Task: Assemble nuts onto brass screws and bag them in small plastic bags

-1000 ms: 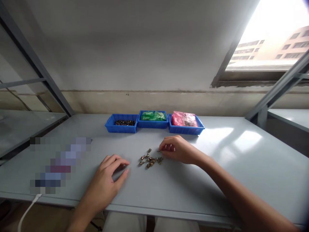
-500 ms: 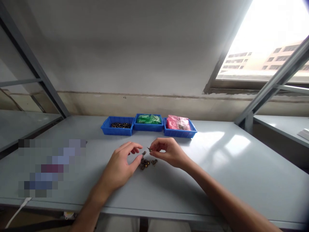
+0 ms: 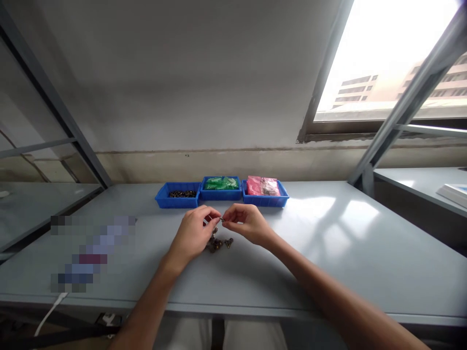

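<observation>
Small metal part (image 3: 222, 219) is where the 2 hands meet, held up over the grey table (image 3: 365, 262), just beyond a pile of similar parts (image 3: 216, 244). Watching from here: for this bit, I'd keep 1 hand as a steady fixture and let the other do the fine motion. Line up both sets of fingertips, light pinch, no sideways squeeze; something this small and hard would probably skid out. Staying low is sensible, so a drop lands close by. Mind the left hand, it partly covers the pile and could knock it.

Grip: right hand (image 3: 248, 224) has thumb and forefinger nearly closed, tips pinching the part, other fingers curled in. Left hand (image 3: 194, 232) has thumb and forefinger close together, tips at or just beside the part. Can't tell if they grip it, or a 2nd piece; too small. Loose cluster (image 3: 228, 242) sits right of the pile, touching neither hand.
</observation>
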Available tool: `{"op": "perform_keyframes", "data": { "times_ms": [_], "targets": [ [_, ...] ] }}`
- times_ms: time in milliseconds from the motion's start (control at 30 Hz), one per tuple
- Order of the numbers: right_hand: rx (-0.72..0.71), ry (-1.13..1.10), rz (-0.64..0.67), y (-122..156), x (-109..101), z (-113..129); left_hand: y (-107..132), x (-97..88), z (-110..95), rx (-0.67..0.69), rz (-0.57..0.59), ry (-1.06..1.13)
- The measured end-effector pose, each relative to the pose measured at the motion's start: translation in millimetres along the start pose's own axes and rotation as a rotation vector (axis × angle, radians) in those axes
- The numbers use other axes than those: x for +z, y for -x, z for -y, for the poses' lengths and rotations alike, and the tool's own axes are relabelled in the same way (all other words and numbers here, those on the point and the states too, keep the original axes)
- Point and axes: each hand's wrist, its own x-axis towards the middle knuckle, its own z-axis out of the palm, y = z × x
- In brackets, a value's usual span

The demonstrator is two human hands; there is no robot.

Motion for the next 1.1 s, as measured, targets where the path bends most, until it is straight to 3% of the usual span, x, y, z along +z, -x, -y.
{"op": "perform_keyframes", "data": {
  "times_ms": [267,433,667,833,933,1100],
  "targets": [
    [-0.003,-0.145,0.003,-1.8,0.8,-10.7,-5.2,-5.2,10.4,-0.053,0.055,0.097],
    [0.003,0.013,-0.039,-2.3,-8.5,-8.1,-16.2,-10.2,12.6,-0.062,-0.015,0.18],
    [0.008,0.159,-0.064,-3.1,-12.6,-15.8,-47.6,-17.5,30.3,-0.151,-0.03,0.599],
    [0.025,0.231,-0.049,-3.9,-13.8,-20.1,-75.7,-39.6,48.4,-0.127,-0.039,0.488],
    [0.031,0.302,-0.044,-2.8,-13.5,-16.2,-89.9,-55.7,62.4,-0.138,-0.165,0.352],
    [0.009,0.443,0.019,-0.3,-10.2,-8.5,-93.9,-67.6,93.6,-0.005,-0.353,-0.043]
  ]
}}
